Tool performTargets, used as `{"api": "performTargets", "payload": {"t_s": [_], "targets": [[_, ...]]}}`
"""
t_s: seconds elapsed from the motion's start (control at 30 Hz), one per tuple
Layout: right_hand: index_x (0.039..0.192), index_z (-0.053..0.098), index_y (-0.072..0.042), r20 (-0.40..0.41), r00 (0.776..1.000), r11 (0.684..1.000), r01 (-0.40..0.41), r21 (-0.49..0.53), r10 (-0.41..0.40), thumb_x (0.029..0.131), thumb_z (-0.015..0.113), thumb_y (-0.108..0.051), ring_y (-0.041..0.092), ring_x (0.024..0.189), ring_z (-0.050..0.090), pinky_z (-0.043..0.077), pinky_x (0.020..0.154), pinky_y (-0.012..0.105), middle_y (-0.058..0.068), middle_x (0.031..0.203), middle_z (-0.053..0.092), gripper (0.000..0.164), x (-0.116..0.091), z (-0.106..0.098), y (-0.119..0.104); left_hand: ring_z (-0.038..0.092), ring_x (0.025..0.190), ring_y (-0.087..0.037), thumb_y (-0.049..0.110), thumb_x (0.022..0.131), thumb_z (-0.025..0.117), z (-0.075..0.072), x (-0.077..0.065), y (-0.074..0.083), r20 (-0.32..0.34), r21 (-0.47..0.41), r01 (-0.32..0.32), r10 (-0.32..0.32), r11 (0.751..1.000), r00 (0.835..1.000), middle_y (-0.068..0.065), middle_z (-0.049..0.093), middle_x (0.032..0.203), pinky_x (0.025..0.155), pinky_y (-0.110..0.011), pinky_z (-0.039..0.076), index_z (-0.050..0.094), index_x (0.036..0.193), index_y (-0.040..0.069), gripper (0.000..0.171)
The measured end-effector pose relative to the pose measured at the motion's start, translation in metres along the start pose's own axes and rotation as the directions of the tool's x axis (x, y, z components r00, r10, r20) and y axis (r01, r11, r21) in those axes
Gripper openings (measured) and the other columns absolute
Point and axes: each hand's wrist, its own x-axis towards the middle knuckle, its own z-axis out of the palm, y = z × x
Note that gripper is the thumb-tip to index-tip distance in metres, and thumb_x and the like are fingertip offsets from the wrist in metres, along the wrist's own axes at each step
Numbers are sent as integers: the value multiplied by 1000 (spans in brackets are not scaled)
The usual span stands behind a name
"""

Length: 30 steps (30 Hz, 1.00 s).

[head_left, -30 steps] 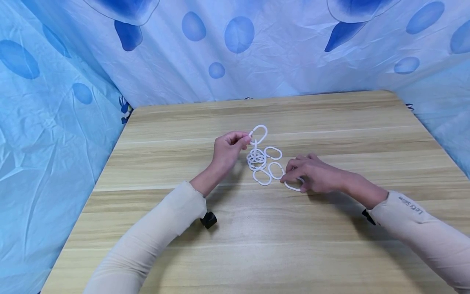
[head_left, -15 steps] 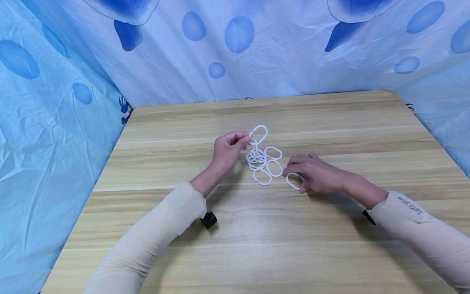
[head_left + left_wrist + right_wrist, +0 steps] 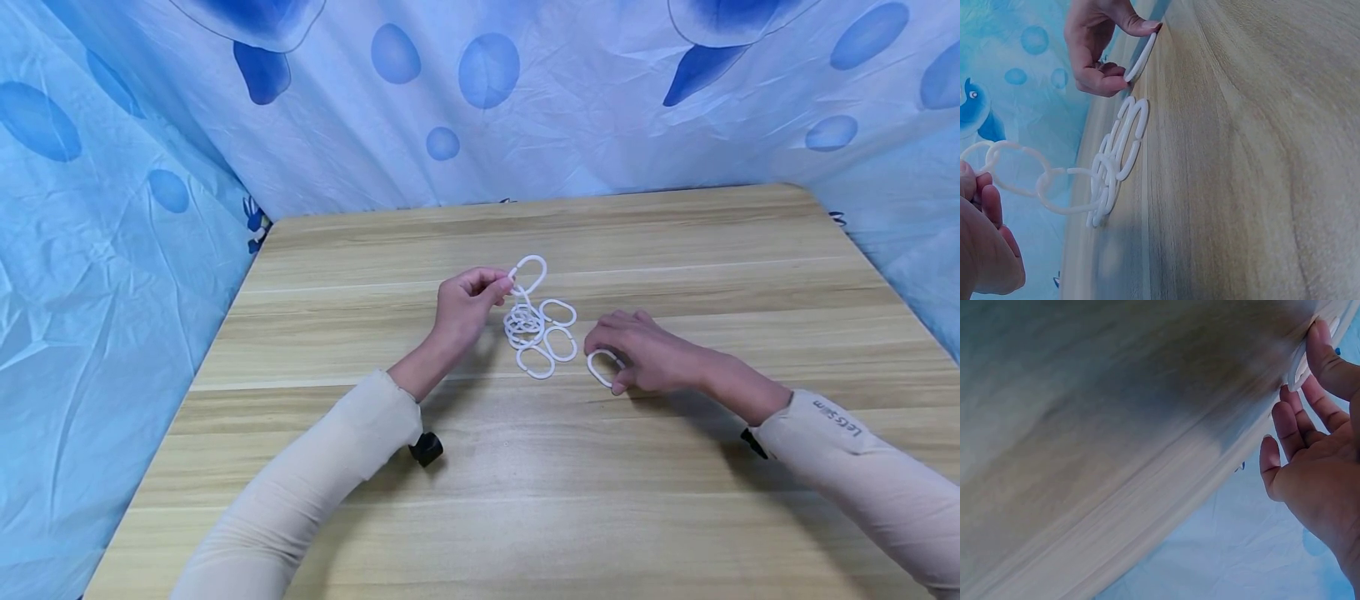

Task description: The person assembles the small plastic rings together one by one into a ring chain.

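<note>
The left hand (image 3: pixel 467 307) pinches one end of a chain (image 3: pixel 1042 182), its lower links (image 3: pixel 524 325) heaped just beside that hand. The right hand (image 3: pixel 651 354) grips a separate ring (image 3: pixel 592 372); between both hands lie three more rings (image 3: pixel 547 340).

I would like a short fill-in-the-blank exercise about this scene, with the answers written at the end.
The left hand pinches one of the joined rings, which form a ____.
The right hand holds a separate ring whose colour is ____.
The curtain behind the table is mostly ____.
Answers: chain; white; blue.
</note>
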Motion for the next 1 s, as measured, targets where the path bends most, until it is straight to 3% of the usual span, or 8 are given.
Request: {"api": "performTargets", "payload": {"t_s": [0.3, 0.53, 0.83, 1.0], "targets": [[109, 62, -17, 8, 1000, 995, 26, -92, -25, 62, 87, -19, 14, 99, 49, 26, 77, 35, -6, 103, 57, 53, -3, -1, 1, 58, 70, -11, 13, 88, 71, 0, 1, -1, -4, 1, 2, -2, 1000, 1000, 1, 66, 77, 76, -43, 50, 71, 94, 1, 14], [107, 62, -16, -11, 998, 977, 60, -202, -64, 71, 82, -26, 16, 99, 50, 28, 82, 38, -4, 101, 56, 42, -4, 0, 2, 58, 69, -10, 13, 88, 71, 0, 1, -1, -2, -1, -2, 2, 1000, 1000, 2, 66, 76, 67, -27, 49, 71, 94, 0, 14], [107, 63, -11, -19, 998, 964, 51, -260, -58, 76, 77, -29, 19, 96, 51, 29, 87, 41, 1, 98, 56, 39, -4, 0, -1, 59, 72, -12, 15, 88, 71, 0, 1, 0, 4, 14, 23, -23, 1000, 1000, -1, 67, 80, 75, -39, 51, 72, 95, 3, 14], [103, 63, -11, -47, 994, 952, 76, -296, -94, 75, 75, -31, 21, 93, 52, 30, 88, 43, 2, 95, 57, 36, -3, 2, 1, 59, 72, -12, 15, 88, 71, 0, 0, 0, 4, 15, 23, -23, 1000, 1000, -2, 67, 81, 70, -29, 50, 72, 95, 3, 14]]}}
